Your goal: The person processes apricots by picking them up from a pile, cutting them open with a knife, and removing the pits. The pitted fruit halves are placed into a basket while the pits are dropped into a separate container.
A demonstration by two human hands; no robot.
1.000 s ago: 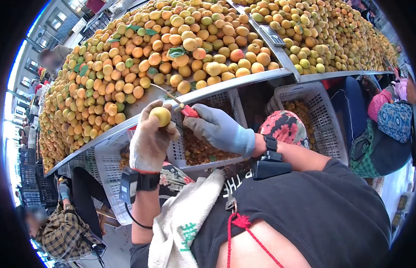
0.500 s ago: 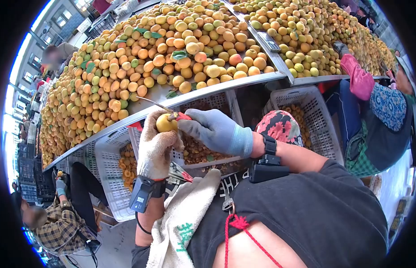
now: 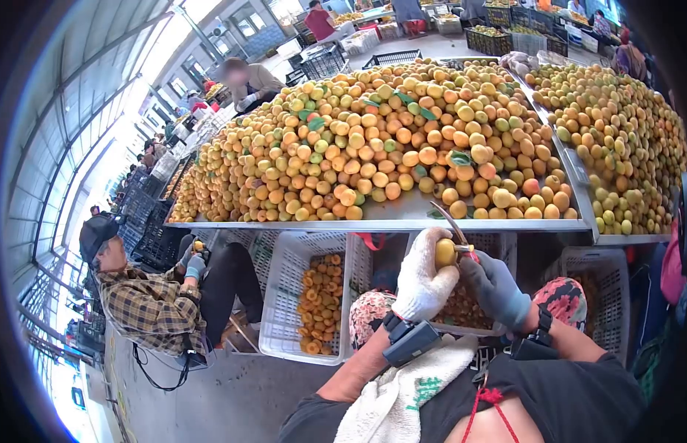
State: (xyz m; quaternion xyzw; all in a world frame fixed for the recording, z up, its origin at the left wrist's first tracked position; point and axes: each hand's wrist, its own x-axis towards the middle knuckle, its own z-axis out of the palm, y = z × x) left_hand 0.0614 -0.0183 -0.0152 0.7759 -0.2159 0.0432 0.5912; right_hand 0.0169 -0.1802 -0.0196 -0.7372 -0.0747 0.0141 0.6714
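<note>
My left hand (image 3: 424, 277), in a white knit glove, holds a yellow apricot (image 3: 445, 252) just below the table's front edge. My right hand (image 3: 498, 288), in a grey glove, grips a red-handled knife (image 3: 461, 238) whose thin curved blade rises past the top of the fruit. Both hands meet at the apricot, above a white plastic crate (image 3: 506, 247) that holds cut fruit. A huge heap of apricots (image 3: 387, 148) covers the metal table (image 3: 402, 221) in front of me.
A second white crate (image 3: 284, 295) with halved apricots stands under the table to the left. A person in a plaid shirt (image 3: 148, 306) sits at the left. A second heap of apricots (image 3: 616, 140) lies at the right. More people and black crates (image 3: 506, 22) stand behind.
The view has swung left and up, so the hands now sit at the lower right. My hands have kept the apricot and knife together; the blade now stands up past the fruit.
</note>
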